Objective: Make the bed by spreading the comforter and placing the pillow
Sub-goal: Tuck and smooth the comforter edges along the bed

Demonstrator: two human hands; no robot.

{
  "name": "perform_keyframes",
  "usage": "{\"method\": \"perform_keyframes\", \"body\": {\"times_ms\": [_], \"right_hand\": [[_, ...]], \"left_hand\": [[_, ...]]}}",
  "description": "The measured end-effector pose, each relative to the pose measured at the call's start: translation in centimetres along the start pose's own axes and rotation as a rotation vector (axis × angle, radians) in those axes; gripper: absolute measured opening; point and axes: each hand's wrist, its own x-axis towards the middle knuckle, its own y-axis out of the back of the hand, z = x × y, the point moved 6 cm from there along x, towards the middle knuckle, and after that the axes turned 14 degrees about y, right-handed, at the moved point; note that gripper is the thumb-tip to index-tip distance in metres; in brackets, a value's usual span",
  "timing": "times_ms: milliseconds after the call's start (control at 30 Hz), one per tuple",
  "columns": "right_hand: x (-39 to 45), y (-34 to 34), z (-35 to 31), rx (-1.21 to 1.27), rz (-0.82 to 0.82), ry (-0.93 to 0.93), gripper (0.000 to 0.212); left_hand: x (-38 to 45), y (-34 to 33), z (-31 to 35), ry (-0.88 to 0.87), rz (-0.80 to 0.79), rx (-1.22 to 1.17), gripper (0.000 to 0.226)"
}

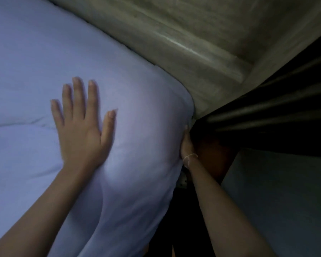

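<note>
A pale lilac-white comforter [137, 75] covers the bed and fills the left half of the head view, rounding down over the bed's corner. My left hand [82, 130] lies flat on top of it, palm down with fingers spread. My right hand [187, 145] is pressed against the comforter's side edge at the corner, its fingers hidden between the fabric and the dark gap. A thin string is tied around that wrist. No pillow shows.
A padded grey-green headboard or wall panel [183, 39] runs along the bed's far edge. Dark pleated curtain folds [276, 108] hang at the right. Below them is a pale surface [285, 201]. A narrow dark gap separates it from the bed.
</note>
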Motion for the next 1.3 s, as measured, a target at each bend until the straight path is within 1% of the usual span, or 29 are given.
{"method": "perform_keyframes", "body": {"times_ms": [33,67,100,133,167,200,267,300,333,367,400,433,500,533,567,600,633,667,700,733,800,833,933,1000,1067,1133,1167,1233,1300], "right_hand": [[-0.4,0.8,-1.5,-0.120,0.018,0.008,0.075],[-0.9,1.3,-3.0,-0.228,0.074,0.010,0.071],[-1.7,2.0,-4.9,-0.314,0.173,0.027,0.065],[-2.9,2.4,-6.9,-0.337,0.282,0.099,0.059],[-4.1,2.0,-9.0,-0.291,0.340,0.233,0.055],[-5.6,0.6,-11.6,-0.240,0.308,0.407,0.053],[-8.0,-4.1,-14.7,-0.230,0.096,0.692,0.048],[-8.3,-5.7,-14.6,-0.253,0.022,0.755,0.046],[-7.4,-6.1,-13.7,-0.252,0.030,0.753,0.046],[-5.9,-5.6,-12.4,-0.219,0.088,0.702,0.049],[-4.3,-4.5,-10.5,-0.150,0.144,0.600,0.053],[-2.5,-3.2,-8.1,-0.107,0.173,0.453,0.057],[-0.5,-1.2,-4.2,-0.161,0.137,0.195,0.059],[-0.3,-0.3,-3.0,-0.235,0.098,0.115,0.063],[-0.7,0.4,-2.5,-0.308,0.078,0.080,0.069],[-1.5,1.2,-2.9,-0.367,0.102,0.076,0.071],[-2.8,1.5,-3.9,-0.399,0.143,0.098,0.069],[-4.0,1.6,-5.1,-0.396,0.184,0.162,0.065],[-5.2,1.4,-6.4,-0.355,0.189,0.259,0.062],[-6.3,0.8,-7.8,-0.304,0.146,0.355,0.060],[-8.1,-1.2,-9.2,-0.276,0.009,0.488,0.059],[-8.3,-1.9,-9.3,-0.290,-0.049,0.511,0.059],[-7.1,-1.6,-8.7,-0.383,-0.137,0.496,0.055],[-6.3,-0.3,-8.8,-0.453,-0.187,0.439,0.050],[-6.2,1.4,-9.9,-0.481,-0.142,0.446,0.047],[-6.9,2.3,-12.2,-0.469,-0.010,0.534,0.046],[-7.4,2.4,-13.3,-0.460,0.050,0.588,0.045],[-8.5,1.2,-15.6,-0.426,0.119,0.713,0.045],[-9.5,-2.0,-17.9,-0.445,0.094,0.871,0.045]], "left_hand": [[0.0,-0.1,0.1,-0.004,0.003,-0.009,0.065],[0.0,-0.1,0.1,-0.008,0.003,-0.015,0.064],[0.0,-0.1,0.0,-0.009,0.006,-0.018,0.064],[0.0,-0.1,-0.1,-0.005,0.010,-0.021,0.064],[0.0,-0.1,-0.2,0.001,0.014,-0.021,0.064],[-0.1,-0.2,-0.2,0.005,0.015,-0.019,0.064],[-0.1,-0.2,-0.1,0.001,0.014,-0.022,0.064],[0.0,-0.3,0.0,-0.005,0.016,-0.029,0.064],[-0.1,-0.3,0.1,-0.008,0.019,-0.032,0.064],[-0.1,-0.4,0.1,-0.008,0.025,-0.031,0.064],[-0.1,-0.4,0.1,-0.008,0.032,-0.032,0.064],[-0.1,-0.5,0.2,-0.009,0.039,-0.032,0.063],[-0.1,-0.6,0.3,-0.009,0.049,-0.024,0.063],[-0.2,-0.6,0.3,-0.008,0.049,-0.020,0.063],[-0.2,-0.6,0.4,-0.004,0.044,-0.023,0.063],[0.0,-0.5,0.6,-0.001,0.036,-0.026,0.063],[0.0,-0.2,0.6,-0.001,0.025,-0.025,0.063],[-0.3,0.1,0.6,-0.014,0.015,-0.026,0.063],[-1.0,0.3,0.6,-0.043,0.008,-0.022,0.063],[-2.3,0.4,0.6,-0.093,0.003,-0.006,0.063],[-7.4,-0.5,1.1,-0.270,-0.017,0.072,0.062],[-10.7,-1.6,1.3,-0.388,-0.045,0.131,0.062],[-19.6,-5.7,1.3,-0.742,-0.170,0.299,0.055],[-22.3,-7.3,2.0,-0.869,-0.277,0.317,0.048],[-22.4,-6.7,3.6,-0.921,-0.347,0.180,0.042],[-20.0,-4.4,4.8,-0.899,-0.286,-0.020,0.039],[-17.7,-3.0,4.9,-0.841,-0.206,-0.105,0.039],[-11.7,-0.3,4.2,-0.664,-0.045,-0.181,0.042],[-5.2,1.4,2.7,-0.433,0.049,-0.120,0.045]]}}
